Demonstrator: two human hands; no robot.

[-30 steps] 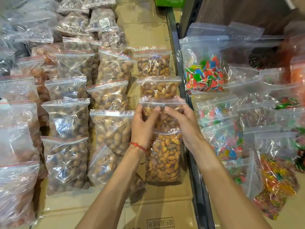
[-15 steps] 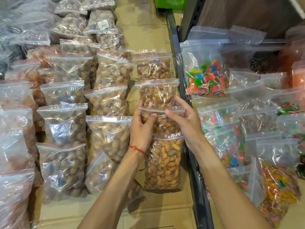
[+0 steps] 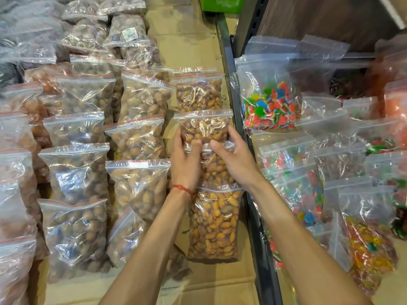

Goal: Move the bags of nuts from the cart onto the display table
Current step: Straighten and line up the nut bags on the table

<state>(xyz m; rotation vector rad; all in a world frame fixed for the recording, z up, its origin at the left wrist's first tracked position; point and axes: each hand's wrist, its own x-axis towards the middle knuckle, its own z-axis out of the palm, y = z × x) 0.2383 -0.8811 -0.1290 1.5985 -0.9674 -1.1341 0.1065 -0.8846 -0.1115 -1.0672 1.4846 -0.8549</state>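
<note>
Both hands are on one clear zip bag of nuts [image 3: 204,126] at the centre of the frame. The left hand [image 3: 185,164] grips the bag's lower left edge, with its fingers curled round the side and its thumb laid across the front. The right hand [image 3: 237,161] grips the lower right edge the same way, with its fingers wrapped round the side and its thumb pressed on the front face. Neither hand is spread flat; both are closed on the plastic. The left wrist carries a red string band [image 3: 181,188]. The gripped bag sits in the rightmost column of nut bags on the bench [image 3: 189,47], which is covered in tan cardboard. Whether the bag rests on the bags around it or is lifted clear cannot be told. Above it in the frame lies an upper bag [image 3: 199,93], whose lower part is overlapped by the gripped bag's zip strip. Below it, a middle bag [image 3: 218,170] is partly covered by both hands, and a lower bag [image 3: 214,225] lies between the two forearms. Left of this column are further rows of larger bags [image 3: 136,137] holding nuts in the shell. A dark metal rail [image 3: 253,205] runs down the frame just right of the column. Beyond the rail, at the right of the frame, lie bags of coloured sweets [image 3: 268,106]. A green box [image 3: 222,4] shows at the top edge.
</note>
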